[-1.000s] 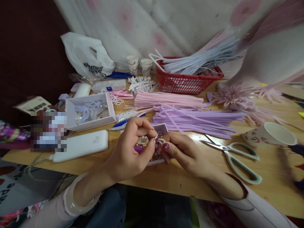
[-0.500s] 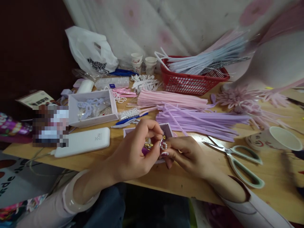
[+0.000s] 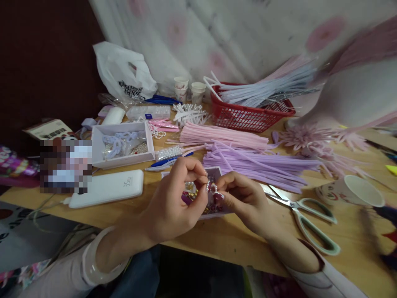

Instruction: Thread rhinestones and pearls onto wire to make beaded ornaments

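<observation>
A small ring of pearl-like beads (image 3: 213, 187) is pinched between my two hands, above a white box (image 3: 214, 214) with gold and dark red trinkets in it. My left hand (image 3: 178, 203) closes thumb and forefinger on the ring's left side. On its right side, the thumb and forefinger of my right hand (image 3: 245, 203) grip it too. Fingertips cover part of the beads, so their exact form is hard to make out. Just right of my right hand lie scissors (image 3: 293, 204) with their blades slightly apart. Lilac pipe cleaners (image 3: 257, 165) lie behind it.
A white power bank (image 3: 107, 188) and an open box of trims (image 3: 124, 161) stand on the left. Pink pipe cleaners (image 3: 223, 135) lie before a red basket (image 3: 245, 118). A paper cup (image 3: 347, 190) lies tipped at right. Paper cups (image 3: 180, 89) stand at the back.
The view has shifted slightly. My right hand's fingers have moved around the beads, and more of the box's contents shows beneath them. Both hands keep their pinch.
</observation>
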`<state>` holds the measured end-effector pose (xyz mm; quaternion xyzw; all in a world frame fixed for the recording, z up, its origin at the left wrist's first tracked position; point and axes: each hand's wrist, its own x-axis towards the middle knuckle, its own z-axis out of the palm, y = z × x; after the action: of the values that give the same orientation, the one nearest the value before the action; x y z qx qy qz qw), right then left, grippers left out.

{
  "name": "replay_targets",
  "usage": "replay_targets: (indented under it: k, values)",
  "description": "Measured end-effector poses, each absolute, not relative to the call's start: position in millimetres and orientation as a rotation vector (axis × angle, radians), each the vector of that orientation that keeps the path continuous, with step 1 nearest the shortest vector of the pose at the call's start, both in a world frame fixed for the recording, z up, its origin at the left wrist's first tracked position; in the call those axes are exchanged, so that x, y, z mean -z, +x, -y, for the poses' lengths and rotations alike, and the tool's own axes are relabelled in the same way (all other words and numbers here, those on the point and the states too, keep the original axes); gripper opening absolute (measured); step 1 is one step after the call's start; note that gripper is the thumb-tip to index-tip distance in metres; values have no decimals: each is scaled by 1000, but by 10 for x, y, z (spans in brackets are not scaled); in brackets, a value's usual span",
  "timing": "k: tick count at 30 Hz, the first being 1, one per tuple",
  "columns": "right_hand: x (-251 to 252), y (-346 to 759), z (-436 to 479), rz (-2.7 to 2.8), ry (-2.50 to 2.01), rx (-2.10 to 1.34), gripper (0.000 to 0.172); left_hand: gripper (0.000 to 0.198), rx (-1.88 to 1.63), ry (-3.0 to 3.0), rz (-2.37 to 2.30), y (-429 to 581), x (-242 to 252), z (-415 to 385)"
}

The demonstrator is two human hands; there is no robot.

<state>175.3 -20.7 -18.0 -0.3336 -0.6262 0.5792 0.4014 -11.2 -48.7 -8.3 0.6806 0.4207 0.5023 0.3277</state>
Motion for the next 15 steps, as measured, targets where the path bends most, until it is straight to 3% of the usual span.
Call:
replay_targets:
  k: [10,15]
  values:
    - [112,1773,197,1469,-765,-1882,23,32,-1322,1816,-1010,-108,32,469]
    - [124,1779,173,1542,-773,-1806,24,27,-1271,1713,-1000,-231,11,397]
